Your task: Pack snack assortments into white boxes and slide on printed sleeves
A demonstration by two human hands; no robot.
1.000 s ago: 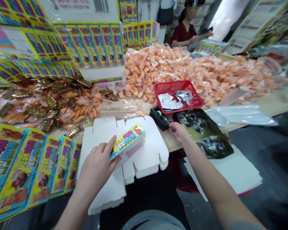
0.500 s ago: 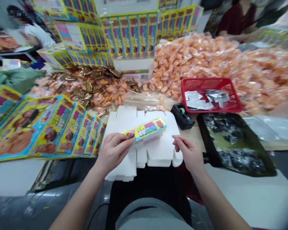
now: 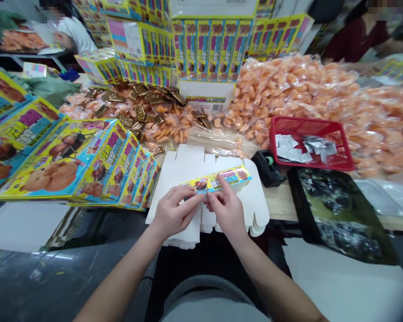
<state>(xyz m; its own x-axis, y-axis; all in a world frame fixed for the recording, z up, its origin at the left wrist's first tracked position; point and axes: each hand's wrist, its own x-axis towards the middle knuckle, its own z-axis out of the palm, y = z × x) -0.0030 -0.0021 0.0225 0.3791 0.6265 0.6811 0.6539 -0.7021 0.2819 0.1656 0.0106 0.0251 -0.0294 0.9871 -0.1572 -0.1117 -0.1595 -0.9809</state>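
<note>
The yellow-and-blue box (image 3: 237,176) lies on the stack of flat white cartons (image 3: 191,163), just beyond both hands, its long side running from nine toward two o'clock. The left hand (image 3: 174,210) touches its near-left edge from about seven o'clock, thumb and fingers drawn narrow. The right hand (image 3: 226,210) reaches in from five o'clock, index finger extended over the box's printed face, its thumb close to the left fingertips; whether it pinches anything is too small to tell. From the box, the black tape dispenser (image 3: 267,167) sits at three o'clock and the red basket (image 3: 312,143) at two.
</note>
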